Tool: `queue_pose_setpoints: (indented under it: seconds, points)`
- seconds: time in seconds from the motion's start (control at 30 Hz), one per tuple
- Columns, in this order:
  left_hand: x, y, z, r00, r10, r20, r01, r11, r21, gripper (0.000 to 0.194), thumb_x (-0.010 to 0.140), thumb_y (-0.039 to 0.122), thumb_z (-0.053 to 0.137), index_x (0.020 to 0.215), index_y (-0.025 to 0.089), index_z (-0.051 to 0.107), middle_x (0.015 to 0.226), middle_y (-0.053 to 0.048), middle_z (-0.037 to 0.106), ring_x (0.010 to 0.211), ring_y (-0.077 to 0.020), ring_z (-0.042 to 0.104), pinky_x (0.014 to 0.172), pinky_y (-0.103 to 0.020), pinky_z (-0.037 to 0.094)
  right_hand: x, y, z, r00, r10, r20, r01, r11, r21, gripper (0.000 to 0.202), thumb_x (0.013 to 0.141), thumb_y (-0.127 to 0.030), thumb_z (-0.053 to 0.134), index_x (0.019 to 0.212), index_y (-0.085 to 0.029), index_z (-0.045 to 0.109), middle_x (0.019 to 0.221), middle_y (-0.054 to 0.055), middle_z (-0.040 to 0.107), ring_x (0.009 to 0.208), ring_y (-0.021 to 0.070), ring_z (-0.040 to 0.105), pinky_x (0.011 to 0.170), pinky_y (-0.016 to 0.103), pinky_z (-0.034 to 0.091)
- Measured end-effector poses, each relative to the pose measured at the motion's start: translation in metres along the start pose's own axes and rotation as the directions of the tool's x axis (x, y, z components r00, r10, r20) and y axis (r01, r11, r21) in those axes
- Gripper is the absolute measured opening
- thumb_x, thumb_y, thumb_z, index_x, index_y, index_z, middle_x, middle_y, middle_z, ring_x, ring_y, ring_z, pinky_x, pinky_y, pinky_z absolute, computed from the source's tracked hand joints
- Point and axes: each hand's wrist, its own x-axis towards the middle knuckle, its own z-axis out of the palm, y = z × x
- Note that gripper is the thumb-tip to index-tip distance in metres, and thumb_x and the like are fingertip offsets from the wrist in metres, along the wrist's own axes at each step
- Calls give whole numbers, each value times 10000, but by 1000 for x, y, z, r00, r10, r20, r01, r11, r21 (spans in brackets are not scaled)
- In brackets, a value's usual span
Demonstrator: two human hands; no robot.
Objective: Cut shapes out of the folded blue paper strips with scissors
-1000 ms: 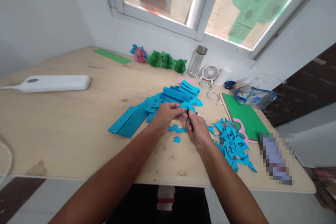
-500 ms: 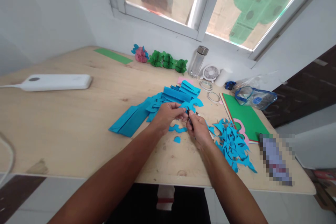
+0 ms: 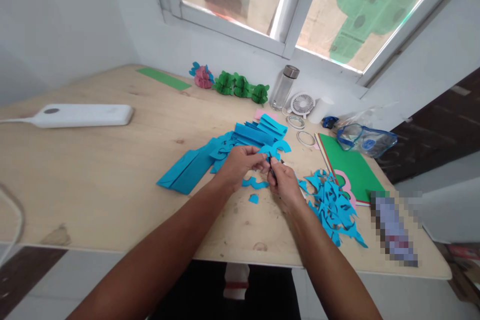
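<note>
Judged cutting: left grip [image 3: 240,162] pinches blue paper [image 3: 265,150]; right grip [image 3: 285,181], at its four o'clock, holds possible scissors [image 3: 273,172]. Next needs steadiness.

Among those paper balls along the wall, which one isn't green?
The leftmost one, a pink paper ball with blue pieces attached; the three green balls stand to its right.

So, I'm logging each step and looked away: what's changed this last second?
Nothing visibly moved or was let go; only the view shifted slightly. The left hand still holds blue paper, the right hand a black tool; blue scraps lie unchanged.
</note>
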Motion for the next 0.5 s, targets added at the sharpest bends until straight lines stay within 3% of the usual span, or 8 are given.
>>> queue_pose_setpoints:
  seconds: [0.5]
  points:
    - [1, 0, -2, 1000, -15, 10, 15, 1000, 2, 144, 608, 261, 685, 562, 165, 588, 558, -19, 650, 546, -134, 581, 553, -250, 448, -1, -1, 1, 1000, 13, -1, -13, 1000, 16, 478, 769, -615, 529, 542, -201, 458, 373, -81, 340, 324, 60, 235, 340, 235, 134]
